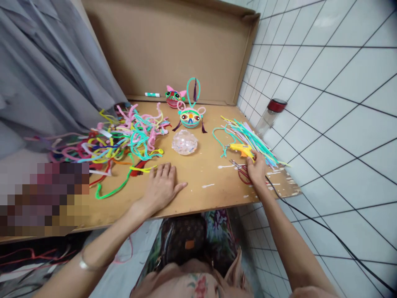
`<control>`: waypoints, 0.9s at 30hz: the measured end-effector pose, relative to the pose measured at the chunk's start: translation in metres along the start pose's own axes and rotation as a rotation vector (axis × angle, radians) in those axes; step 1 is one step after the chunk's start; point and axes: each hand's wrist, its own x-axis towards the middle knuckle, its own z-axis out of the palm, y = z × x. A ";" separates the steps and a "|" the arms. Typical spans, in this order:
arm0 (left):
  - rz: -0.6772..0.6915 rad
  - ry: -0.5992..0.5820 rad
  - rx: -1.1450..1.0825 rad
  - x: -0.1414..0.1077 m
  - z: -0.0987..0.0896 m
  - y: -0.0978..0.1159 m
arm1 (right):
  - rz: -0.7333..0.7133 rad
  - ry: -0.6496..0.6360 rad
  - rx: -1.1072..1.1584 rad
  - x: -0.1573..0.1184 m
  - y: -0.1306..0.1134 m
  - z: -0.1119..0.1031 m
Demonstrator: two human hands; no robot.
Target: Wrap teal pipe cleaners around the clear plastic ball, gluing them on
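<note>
My right hand [257, 169] is closed around the handle of a yellow hot glue gun [241, 150], whose nozzle points left over the table. Red-handled scissors [244, 173] lie just beside that hand. My left hand [163, 184] rests flat on the tabletop, fingers spread, holding nothing. Its fingertips are near a yellow pipe cleaner [142, 169] and a dark red tassel [137, 170]. Beyond both hands sits a clear round ball [184, 142] with coloured specks. Behind the ball stands a turquoise animal-face ornament [190, 118] with pink ears, a loop and tassels.
A tangle of coloured pipe cleaners [141, 138] covers the left side. Straight pipe cleaners [251, 138] lie at right, near a red-lidded bottle [269, 116]. At the back are a red animal-face ornament [174, 98], a glue stick [152, 94] and a cardboard panel [173, 49]. A black cord [322, 225] trails right.
</note>
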 end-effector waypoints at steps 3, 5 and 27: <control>0.072 0.089 -0.054 0.003 -0.014 0.017 | 0.051 0.025 0.029 0.000 -0.002 -0.002; 0.177 0.074 -0.193 0.016 -0.021 0.041 | 0.083 0.057 0.066 0.002 -0.008 -0.002; -0.190 -0.133 -0.621 0.249 0.014 0.142 | 0.170 0.139 0.219 0.004 -0.020 -0.032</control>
